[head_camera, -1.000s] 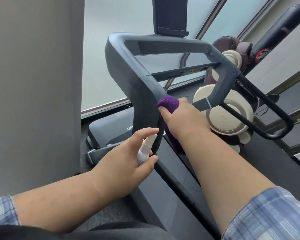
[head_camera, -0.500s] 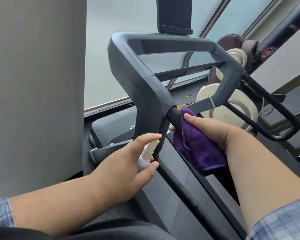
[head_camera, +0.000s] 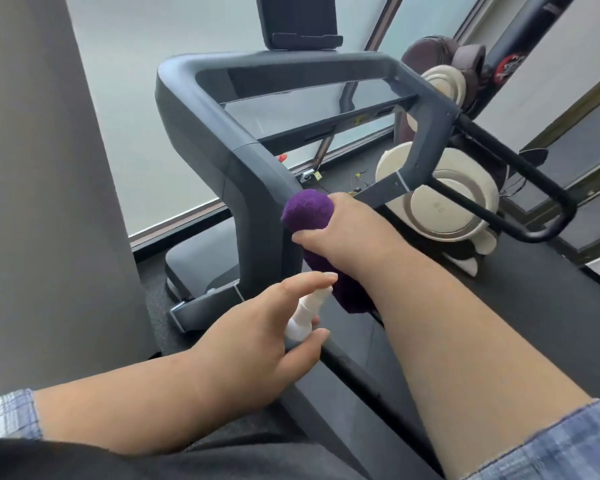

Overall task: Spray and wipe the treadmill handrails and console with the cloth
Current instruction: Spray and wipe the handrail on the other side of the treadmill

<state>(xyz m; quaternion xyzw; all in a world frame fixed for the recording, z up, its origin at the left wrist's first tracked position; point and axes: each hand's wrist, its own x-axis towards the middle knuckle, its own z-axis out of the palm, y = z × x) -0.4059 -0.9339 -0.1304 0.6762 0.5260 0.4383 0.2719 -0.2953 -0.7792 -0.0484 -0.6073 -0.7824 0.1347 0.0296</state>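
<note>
Against the left handrail (head_camera: 257, 188), right hand (head_camera: 347, 233) gripping purple cloth (head_camera: 307, 211); left hand (head_camera: 257, 337) clasping white spray bottle (head_camera: 305, 311), contents unseen.

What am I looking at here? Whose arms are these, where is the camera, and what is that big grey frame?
No robot here: a person wears a camera on the head, looking down at their own arms. The grey frame is a treadmill, seen from its belt. The right hand grips a purple cloth wrapped round the left handrail, where the rail meets the frame. The left hand holds a small white spray bottle, forefinger stretched over its nozzle. The cream and brown thing behind is probably a massage chair.
</note>
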